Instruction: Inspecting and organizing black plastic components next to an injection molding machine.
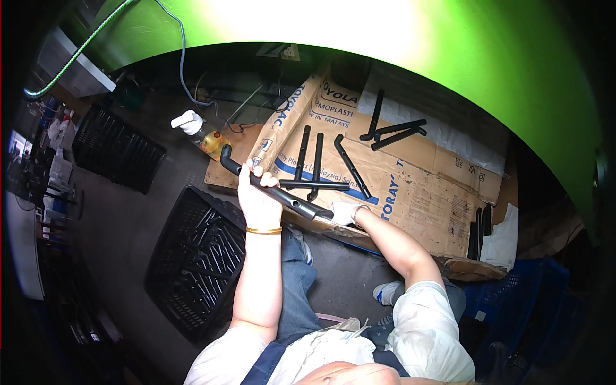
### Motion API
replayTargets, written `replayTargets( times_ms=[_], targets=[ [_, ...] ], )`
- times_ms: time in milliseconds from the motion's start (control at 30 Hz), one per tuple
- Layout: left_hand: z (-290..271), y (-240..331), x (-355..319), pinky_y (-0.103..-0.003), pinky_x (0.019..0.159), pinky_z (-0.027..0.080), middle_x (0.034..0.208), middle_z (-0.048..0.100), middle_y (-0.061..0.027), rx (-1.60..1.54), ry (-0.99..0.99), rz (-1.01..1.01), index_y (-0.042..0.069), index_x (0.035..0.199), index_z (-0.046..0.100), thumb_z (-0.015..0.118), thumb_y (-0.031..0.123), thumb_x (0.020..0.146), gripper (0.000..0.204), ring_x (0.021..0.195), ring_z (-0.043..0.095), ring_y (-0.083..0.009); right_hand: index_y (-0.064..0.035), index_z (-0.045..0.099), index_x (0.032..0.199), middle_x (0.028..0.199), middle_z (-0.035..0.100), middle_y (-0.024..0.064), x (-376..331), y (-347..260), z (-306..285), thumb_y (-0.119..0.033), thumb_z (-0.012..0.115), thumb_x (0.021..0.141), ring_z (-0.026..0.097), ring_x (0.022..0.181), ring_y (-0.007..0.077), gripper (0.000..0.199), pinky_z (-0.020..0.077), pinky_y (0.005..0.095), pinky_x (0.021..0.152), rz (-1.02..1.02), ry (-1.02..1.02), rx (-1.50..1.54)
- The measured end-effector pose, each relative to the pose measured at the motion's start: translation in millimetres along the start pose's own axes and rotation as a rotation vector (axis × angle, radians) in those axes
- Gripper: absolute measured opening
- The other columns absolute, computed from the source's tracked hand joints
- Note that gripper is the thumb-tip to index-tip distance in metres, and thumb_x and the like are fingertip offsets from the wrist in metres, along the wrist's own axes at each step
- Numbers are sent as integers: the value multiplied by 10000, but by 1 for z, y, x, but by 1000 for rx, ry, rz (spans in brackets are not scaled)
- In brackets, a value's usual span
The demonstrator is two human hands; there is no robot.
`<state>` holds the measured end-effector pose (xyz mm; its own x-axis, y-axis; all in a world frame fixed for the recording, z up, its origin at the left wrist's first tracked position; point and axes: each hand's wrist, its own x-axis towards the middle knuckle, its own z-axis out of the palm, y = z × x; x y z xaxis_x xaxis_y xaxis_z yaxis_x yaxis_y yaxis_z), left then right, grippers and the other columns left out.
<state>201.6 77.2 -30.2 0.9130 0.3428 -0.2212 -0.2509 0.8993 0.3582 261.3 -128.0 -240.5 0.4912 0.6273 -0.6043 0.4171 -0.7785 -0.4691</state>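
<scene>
My left hand (260,197) is wrapped round a black tube (294,203) with a bent end and a hole in its side. The bend points to the upper left and the straight end to the right. At that straight end my right hand (345,213), pale as if in a white glove, has its fingers closed against a dark piece by the tube's mouth; what it grips is partly hidden. Several similar black bent tubes (352,165) lie scattered on the cardboard-covered table (423,218) just beyond my hands.
A black crate (168,256) of tubes stands on the floor at left, with stacked black baskets (119,149) behind. A bottle (208,138) with a white lid stands at the table's left. Blue crates (520,301) are at lower right; a green curved surface (487,70) overhangs the back.
</scene>
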Motion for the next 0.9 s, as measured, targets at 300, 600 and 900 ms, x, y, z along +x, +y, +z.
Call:
replayTargets(
  times_ms=[300,600,900],
  targets=[
    [7,3,-6,-230,520,414,758,481,22,32,58,19,124,962,510,515,238,999,121,555,408,-95,20,638,1050,893,680,210,-26,-11,-24,-312,658,741,663,860,287,454,510,375,801,-158,194,186],
    [3,0,-1,-239,520,423,746,467,18,3,31,30,127,979,513,520,234,997,109,563,426,-100,-18,616,1054,994,657,102,-33,-29,-82,-531,598,893,635,800,204,538,509,340,728,-75,494,829],
    [-4,11,0,-246,525,421,742,466,19,15,53,51,128,976,536,519,243,999,118,559,422,-105,-54,700,1023,1039,690,198,-46,-44,-39,-328,559,866,663,980,337,346,510,419,878,133,177,-177]
  ],
)
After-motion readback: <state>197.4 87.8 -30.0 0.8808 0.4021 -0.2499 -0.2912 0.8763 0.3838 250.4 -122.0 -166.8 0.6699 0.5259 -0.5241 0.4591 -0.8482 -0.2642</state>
